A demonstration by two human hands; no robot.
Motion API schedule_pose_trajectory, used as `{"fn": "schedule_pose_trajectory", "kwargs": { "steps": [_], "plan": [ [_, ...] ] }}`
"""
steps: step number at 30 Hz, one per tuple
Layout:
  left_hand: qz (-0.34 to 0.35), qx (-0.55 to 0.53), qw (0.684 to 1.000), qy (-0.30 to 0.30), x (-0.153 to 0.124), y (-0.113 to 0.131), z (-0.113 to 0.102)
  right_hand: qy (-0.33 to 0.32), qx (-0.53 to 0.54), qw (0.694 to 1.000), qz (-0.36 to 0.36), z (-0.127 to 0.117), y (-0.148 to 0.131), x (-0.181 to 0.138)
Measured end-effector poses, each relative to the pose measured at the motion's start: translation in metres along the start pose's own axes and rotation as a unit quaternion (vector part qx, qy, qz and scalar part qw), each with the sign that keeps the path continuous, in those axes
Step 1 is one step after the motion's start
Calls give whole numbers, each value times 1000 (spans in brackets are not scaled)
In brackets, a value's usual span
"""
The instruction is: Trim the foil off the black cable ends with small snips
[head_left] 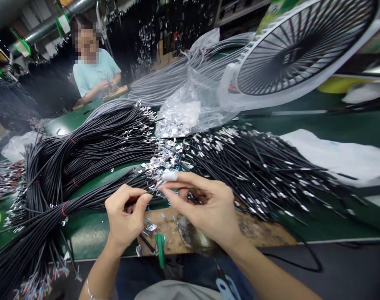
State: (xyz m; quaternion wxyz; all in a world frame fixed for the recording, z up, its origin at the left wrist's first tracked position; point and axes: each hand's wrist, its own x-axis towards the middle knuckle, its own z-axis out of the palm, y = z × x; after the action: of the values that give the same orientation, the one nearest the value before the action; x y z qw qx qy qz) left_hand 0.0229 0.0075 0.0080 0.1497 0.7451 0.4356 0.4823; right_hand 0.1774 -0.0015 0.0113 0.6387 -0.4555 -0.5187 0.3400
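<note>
My left hand (127, 214) is closed in a pinch around the end of a black cable, in front of a tied bundle of black cables (96, 198). Facing it, my right hand (208, 204) has white tape on the index fingertip. Its thumb and index finger pinch thin coloured wires (158, 183) at the cable's stripped end; the exact grip is partly hidden. Silvery foil scraps (165, 154) lie just beyond the fingertips. Below both hands is a worn wooden board (264, 233) with bits of blue wire sheath and a green clamp (160, 250) at its edge.
Loose black cables (258, 171) are heaped on the right, beside a white sheet (339, 156). A clear plastic bag (183, 112) of scraps and a fan (289, 54) stand beyond. A co-worker (96, 73) sits across the green table. Blue-handled scissors (225, 287) are near my lap.
</note>
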Motion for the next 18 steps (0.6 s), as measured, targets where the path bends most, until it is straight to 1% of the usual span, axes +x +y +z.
{"fn": "schedule_pose_trajectory", "kwargs": {
  "steps": [2,4,5,7,12,18],
  "plan": [
    [5,1,1000,-21,0,0,-2,-43,56,995,64,-1,-2,4],
    [11,5,999,-33,0,-2,-3,-91,118,980,129,0,-4,10],
    [12,6,999,-37,1,-3,-4,-103,140,973,152,0,-5,12],
    [10,2,999,-43,2,-5,-5,-100,153,969,167,2,-6,14],
    [-17,-8,997,-73,3,-6,-5,-50,89,990,101,6,-7,8],
    [-46,25,997,-47,3,-3,-2,-59,64,996,26,3,-4,2]
  ]
}}
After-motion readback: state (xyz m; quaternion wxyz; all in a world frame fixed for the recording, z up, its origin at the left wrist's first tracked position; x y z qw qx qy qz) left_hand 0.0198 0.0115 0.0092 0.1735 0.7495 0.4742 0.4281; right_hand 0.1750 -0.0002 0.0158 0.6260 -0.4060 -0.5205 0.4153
